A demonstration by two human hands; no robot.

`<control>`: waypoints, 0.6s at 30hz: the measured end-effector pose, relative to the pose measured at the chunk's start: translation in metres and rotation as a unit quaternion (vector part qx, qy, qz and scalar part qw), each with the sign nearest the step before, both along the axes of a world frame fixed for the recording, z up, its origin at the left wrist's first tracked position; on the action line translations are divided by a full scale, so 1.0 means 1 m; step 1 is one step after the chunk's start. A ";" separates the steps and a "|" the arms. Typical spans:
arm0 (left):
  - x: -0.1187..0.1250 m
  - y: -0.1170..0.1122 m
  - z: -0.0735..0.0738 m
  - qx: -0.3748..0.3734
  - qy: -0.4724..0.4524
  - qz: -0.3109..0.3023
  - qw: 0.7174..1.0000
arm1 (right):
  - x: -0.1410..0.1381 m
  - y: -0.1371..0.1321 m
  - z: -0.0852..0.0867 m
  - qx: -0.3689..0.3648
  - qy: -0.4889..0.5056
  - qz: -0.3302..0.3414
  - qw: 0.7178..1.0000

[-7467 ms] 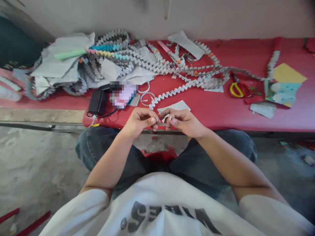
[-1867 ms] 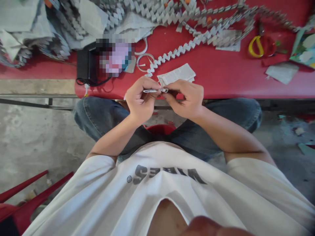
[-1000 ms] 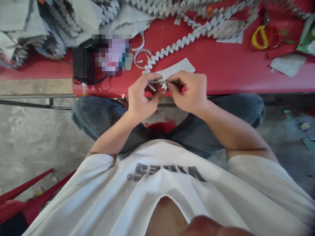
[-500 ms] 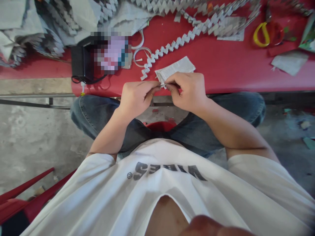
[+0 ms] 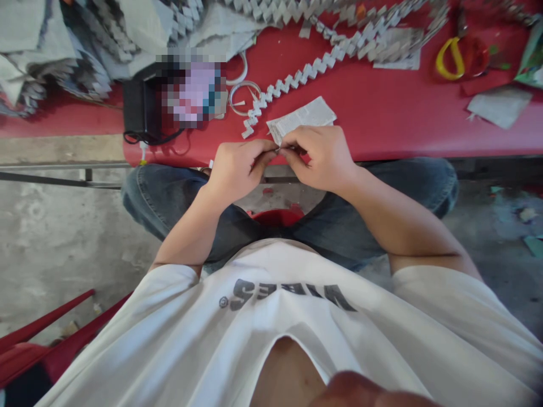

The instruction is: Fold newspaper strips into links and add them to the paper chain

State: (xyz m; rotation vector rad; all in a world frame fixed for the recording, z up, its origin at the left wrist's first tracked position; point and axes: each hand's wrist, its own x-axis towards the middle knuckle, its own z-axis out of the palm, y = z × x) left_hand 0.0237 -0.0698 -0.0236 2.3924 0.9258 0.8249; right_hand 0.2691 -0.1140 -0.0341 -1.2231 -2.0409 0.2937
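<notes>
My left hand [image 5: 238,168] and my right hand [image 5: 324,155] meet at the table's front edge, thumbs and forefingers pinched. Between their fingertips is a small folded paper strip [image 5: 278,149], mostly hidden by the fingers. Just beyond my right hand, printed paper strips [image 5: 303,117] lie on the red table, partly covered by the fingers. A zigzag chain of folded paper [image 5: 292,83] runs from near my left hand up to the right, its near end apart from both hands.
The red table [image 5: 394,121] carries a black power adapter [image 5: 142,110], a blurred-out item [image 5: 195,90], white rings [image 5: 233,102], scissors with a yellow handle [image 5: 443,68] and a paper piece [image 5: 500,106]. More paper chains and sheets [image 5: 144,25] pile at the back left.
My right hand has shifted slightly left, and the fingertips of both hands are closer together. Less of the paper strip shows between them.
</notes>
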 end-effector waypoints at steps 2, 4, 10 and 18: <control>0.001 0.000 0.001 -0.007 0.004 -0.001 1.000 | 0.002 0.001 -0.001 0.002 -0.015 0.014 1.000; 0.001 -0.001 0.001 -0.015 0.001 -0.005 1.000 | 0.003 0.002 -0.001 0.006 -0.018 0.023 1.000; 0.005 -0.003 -0.005 0.006 -0.026 0.032 0.999 | 0.000 0.002 0.002 -0.016 0.052 0.020 0.998; 0.012 -0.004 -0.011 -0.151 -0.057 0.008 0.987 | 0.000 0.003 -0.002 0.019 -0.023 0.021 0.999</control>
